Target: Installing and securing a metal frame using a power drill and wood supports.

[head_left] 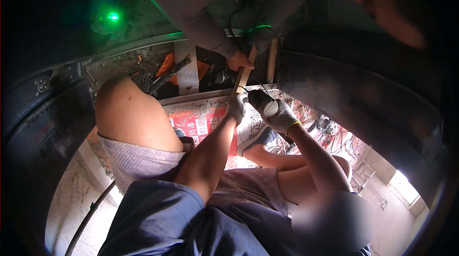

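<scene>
My left hand (235, 107), in a pale work glove, is closed round the lower end of a wooden batten (243, 80), which slants up and away from me. My gloved right hand (283, 118) grips a dark drill-like power tool (258, 98) with a pale ribbed end; its thin bit reaches toward the batten just above my left hand. Whether the bit touches the wood is unclear. Higher up, another person's bare hand (237, 61) holds the same batten.
Behind lie a metal-edged opening with a pale upright strip (186, 72), a second wooden batten (271, 60), orange scraps (166, 64) and a dark bar (169, 75). Dark curved panels (363, 93) surround me. Tangled cables (320, 129) lie at right; a green laser light (113, 16) shows upper left.
</scene>
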Demonstrator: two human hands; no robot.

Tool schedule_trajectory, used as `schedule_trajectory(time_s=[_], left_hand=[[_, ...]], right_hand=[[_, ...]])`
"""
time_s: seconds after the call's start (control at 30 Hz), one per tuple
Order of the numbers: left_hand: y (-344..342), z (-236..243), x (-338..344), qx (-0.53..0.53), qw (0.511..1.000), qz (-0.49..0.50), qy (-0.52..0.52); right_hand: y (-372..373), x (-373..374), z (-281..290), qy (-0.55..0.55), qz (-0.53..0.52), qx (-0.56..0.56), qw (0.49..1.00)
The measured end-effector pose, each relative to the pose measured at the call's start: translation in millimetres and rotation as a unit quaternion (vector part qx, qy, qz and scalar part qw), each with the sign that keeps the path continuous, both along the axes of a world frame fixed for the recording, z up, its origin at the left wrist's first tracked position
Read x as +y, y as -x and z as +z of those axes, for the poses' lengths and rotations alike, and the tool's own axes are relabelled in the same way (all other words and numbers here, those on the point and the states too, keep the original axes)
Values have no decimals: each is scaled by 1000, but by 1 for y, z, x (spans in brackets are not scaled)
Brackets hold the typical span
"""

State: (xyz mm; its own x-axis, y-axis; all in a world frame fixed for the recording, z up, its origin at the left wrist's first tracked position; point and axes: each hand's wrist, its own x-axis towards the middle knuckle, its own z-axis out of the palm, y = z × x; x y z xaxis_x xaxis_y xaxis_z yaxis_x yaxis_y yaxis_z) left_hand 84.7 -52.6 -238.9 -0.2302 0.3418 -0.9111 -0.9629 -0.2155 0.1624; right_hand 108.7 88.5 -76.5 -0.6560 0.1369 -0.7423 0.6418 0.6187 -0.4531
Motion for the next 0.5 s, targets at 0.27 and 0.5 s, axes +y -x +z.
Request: schedule_trajectory(time_s=[0.27,0.5], left_hand=[[-44,-83,15,-212,970,85,-88],[-37,-133,9,78,995,2,-60]], right_hand=[[-9,6,-4,-86,30,-1,996],[-32,15,11,-96,31,128,987]])
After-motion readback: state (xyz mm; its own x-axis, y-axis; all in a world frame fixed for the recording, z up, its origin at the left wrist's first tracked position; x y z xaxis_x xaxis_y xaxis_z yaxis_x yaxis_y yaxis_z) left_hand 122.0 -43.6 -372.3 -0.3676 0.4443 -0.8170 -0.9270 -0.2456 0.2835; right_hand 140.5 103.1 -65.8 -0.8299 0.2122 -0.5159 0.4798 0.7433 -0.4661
